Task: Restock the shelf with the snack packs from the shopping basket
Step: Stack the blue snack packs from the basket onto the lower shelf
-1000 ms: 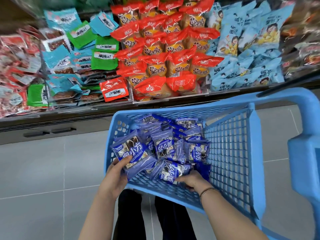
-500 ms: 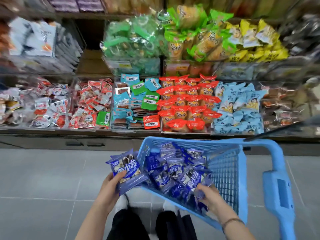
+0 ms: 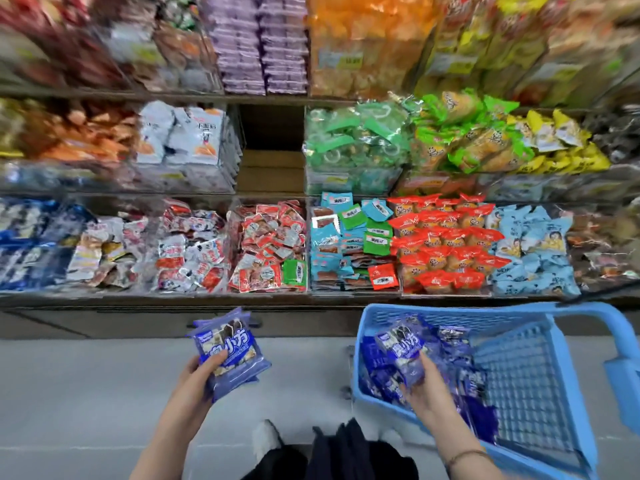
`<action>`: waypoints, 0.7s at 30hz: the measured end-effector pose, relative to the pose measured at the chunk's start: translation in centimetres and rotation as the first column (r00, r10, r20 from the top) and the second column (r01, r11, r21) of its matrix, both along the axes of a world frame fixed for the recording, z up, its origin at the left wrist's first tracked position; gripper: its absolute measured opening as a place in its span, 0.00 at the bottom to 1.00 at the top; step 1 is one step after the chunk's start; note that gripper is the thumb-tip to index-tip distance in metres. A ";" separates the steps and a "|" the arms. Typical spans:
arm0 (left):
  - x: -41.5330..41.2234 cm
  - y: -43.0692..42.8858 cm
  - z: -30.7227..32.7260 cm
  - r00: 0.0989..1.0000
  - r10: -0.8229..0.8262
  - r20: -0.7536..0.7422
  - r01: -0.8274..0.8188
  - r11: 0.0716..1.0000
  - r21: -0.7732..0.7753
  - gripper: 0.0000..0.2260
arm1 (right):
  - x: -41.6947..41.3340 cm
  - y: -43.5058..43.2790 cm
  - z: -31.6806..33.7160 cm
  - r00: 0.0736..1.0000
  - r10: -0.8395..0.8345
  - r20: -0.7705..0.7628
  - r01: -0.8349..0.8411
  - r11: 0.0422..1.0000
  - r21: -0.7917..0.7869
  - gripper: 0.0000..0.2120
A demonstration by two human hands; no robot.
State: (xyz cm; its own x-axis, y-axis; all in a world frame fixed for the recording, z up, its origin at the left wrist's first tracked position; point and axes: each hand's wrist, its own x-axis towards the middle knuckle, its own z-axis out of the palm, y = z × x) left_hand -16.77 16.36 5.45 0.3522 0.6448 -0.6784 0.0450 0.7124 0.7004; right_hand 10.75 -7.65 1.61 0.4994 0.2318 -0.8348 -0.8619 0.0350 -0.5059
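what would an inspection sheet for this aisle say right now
surface: grey tiled floor
job's things: basket holds many blue packs
clutter: nothing seen
hands: left hand grips a stack of packs over the floor; right hand grips one pack above the basket
cables: nothing seen
surroundings: shelf full of mixed snacks, one empty gap in the middle row

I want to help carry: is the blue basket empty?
No, blue snack packs lie piled in the basket, and the right hand grips one.
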 end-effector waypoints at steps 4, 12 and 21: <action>-3.4 4.8 1.4 0.999 -0.018 -0.033 0.019 0.999 0.047 0.09 | -3.8 6.1 2.1 0.998 -0.040 -0.044 0.045 0.993 0.113 0.12; -2.3 11.5 3.2 1.000 -0.010 0.010 0.009 0.996 0.094 0.10 | -4.1 15.0 4.7 0.984 0.172 0.054 -0.177 0.977 0.118 0.07; 3.2 21.2 5.1 0.996 0.040 0.080 -0.046 0.995 0.085 0.35 | 0.6 28.0 4.5 0.908 0.386 0.161 -0.402 0.912 0.082 0.26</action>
State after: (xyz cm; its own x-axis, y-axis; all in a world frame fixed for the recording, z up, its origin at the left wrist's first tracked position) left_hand -13.61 37.51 10.56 0.3726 0.7157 -0.5908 -0.0417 0.6489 0.7598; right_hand 11.40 20.36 6.09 0.4562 0.5205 -0.7218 -0.7391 -0.2301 -0.6331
